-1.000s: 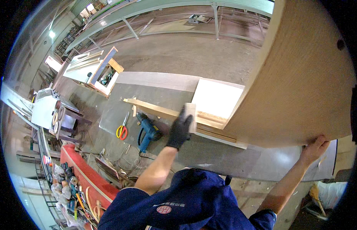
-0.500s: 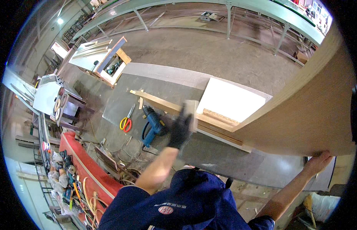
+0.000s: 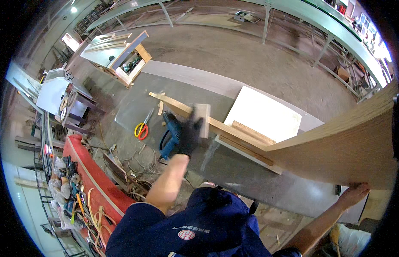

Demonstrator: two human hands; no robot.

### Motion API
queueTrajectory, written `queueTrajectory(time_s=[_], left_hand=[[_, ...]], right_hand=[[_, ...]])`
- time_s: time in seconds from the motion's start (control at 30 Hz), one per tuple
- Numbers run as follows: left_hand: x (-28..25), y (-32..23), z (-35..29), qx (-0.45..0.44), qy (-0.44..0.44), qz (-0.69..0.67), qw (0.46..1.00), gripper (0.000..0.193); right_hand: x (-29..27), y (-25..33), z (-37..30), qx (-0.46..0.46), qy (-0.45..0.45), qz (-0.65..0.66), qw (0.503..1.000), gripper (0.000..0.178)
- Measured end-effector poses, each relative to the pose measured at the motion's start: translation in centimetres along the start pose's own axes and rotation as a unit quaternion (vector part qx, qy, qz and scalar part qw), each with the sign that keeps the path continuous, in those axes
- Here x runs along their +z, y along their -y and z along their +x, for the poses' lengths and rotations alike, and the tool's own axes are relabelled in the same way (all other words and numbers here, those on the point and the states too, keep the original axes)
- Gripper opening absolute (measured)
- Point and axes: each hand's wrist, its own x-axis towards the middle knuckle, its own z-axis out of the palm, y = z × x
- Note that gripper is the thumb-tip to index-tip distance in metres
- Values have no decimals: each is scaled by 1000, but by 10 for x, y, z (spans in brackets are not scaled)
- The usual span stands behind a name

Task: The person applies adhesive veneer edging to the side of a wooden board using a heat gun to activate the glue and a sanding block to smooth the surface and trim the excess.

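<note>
My left hand (image 3: 188,133), in a black glove, grips a pale rectangular block (image 3: 203,115), slightly blurred, against the long narrow wooden strip (image 3: 225,128). My bare right hand (image 3: 355,195) holds the lower edge of a large wood-grained panel (image 3: 336,154), which rises close on the right. Its underside hides some of the fingers. Just beside the gloved hand lies a blue heat gun (image 3: 168,147), partly covered by it. Scissors with red and yellow handles (image 3: 142,129) lie farther left on the dark tabletop (image 3: 246,180).
A white board (image 3: 263,109) lies beyond the strip. Cables (image 3: 143,160) trail off the table's left side. A red cover (image 3: 90,175) with tools and bags (image 3: 64,184) stands at lower left. Another workbench (image 3: 118,55) and a long green conveyor-like table (image 3: 216,5) stand farther back.
My left hand has slid the block leftward along the strip, toward the heat gun. The right hand still holds the panel, whose near end sits lower in view.
</note>
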Motion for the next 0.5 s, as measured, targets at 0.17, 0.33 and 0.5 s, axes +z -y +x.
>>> queueTrajectory(time_s=[0.17,0.33,0.5], left_hand=[[69,-84,-38,12,98,-119,988,49],[-1,38,10,56,138,91,985,49],[-43,112,16,82,-6,128,988,53]], right_hand=[[11,11,2,41,-4,-18,999,51],[7,15,-1,31,-17,-12,999,49],[16,24,-4,54,-1,24,998,57]])
